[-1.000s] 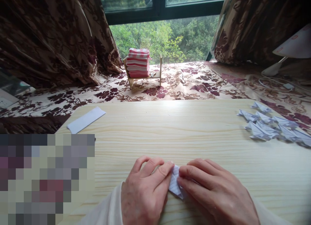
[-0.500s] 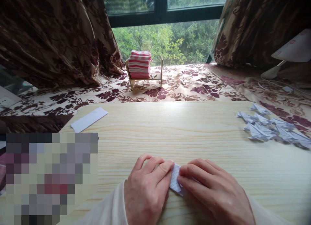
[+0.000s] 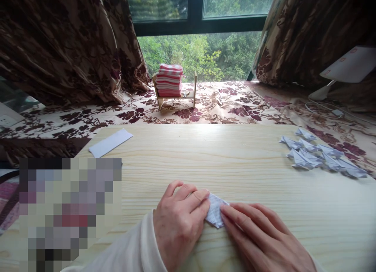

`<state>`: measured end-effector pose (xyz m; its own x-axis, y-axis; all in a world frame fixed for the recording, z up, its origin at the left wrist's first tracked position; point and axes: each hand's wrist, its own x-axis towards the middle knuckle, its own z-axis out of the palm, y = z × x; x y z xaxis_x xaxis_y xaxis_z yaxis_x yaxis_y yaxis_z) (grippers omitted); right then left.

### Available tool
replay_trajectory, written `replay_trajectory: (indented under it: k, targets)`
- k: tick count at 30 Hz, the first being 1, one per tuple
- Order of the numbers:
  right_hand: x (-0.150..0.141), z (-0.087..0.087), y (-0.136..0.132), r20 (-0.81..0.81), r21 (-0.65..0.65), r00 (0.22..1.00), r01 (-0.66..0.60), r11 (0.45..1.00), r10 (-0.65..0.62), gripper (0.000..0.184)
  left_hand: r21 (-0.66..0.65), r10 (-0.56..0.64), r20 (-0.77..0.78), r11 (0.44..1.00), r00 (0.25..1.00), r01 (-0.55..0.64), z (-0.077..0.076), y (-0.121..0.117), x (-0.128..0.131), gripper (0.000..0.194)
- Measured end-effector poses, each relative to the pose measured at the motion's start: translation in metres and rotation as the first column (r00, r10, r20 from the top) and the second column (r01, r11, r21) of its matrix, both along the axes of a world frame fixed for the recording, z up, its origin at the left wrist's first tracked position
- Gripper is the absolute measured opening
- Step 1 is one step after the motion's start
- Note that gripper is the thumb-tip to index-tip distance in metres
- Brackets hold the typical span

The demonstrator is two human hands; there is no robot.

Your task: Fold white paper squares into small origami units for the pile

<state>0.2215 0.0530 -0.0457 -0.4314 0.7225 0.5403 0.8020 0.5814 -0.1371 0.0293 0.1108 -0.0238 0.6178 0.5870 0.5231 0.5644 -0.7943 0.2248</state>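
A small piece of folded paper (image 3: 216, 211) with faint print or writing lies on the table between my hands. My left hand (image 3: 182, 219) is closed over its left side, fingers bent and thumb and forefinger pressing on it. From the other side my right hand (image 3: 260, 231) holds the right edge, its fingers together and the tips on the paper. Part of the paper is hidden under the fingers of both hands.
Several folded white paper shapes (image 3: 308, 159) sit in a cluster at the table's right. A flat white paper strip (image 3: 111, 143) lies at the far left. The near left is blurred out. Beyond the table (image 3: 202, 150) are a small rack of striped cloths (image 3: 169, 81) and a lamp (image 3: 348, 64).
My right hand has shifted slightly right and down, and its fingers have straightened. More of the folded paper shows between the hands. The left hand stays on it; the view has shifted slightly.
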Motion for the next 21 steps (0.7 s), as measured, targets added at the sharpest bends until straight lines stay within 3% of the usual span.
replay_trajectory:
  k: [3, 7, 14, 21]
  targets:
    - [0.006, 0.0, -0.007, 0.045, -0.021, 0.999, 0.016, 1.0, -0.015, 0.035, 0.005, -0.011, -0.008, 1.0, 1.0, 0.011, -0.001, -0.001, 0.0, 0.021]
    - [0.002, 0.013, 0.003, 0.135, -0.055, 0.991, -0.006, 0.998, 0.013, 0.034, 0.027, -0.006, -0.029, 1.0, 1.0, 0.007, 0.003, -0.002, 0.001, 0.021]
    - [-0.023, 0.02, 0.025, 0.235, 0.03, 0.97, 0.057, 0.998, -0.063, 0.026, 0.038, 0.001, -0.047, 0.999, 0.999, 0.001, 0.004, -0.002, 0.001, 0.021]
    - [-0.002, 0.018, 0.006, 0.311, 0.04, 0.948, 0.057, 0.998, -0.067, 0.029, 0.035, 0.011, -0.043, 0.999, 0.999, -0.009, 0.002, -0.003, -0.001, 0.021]
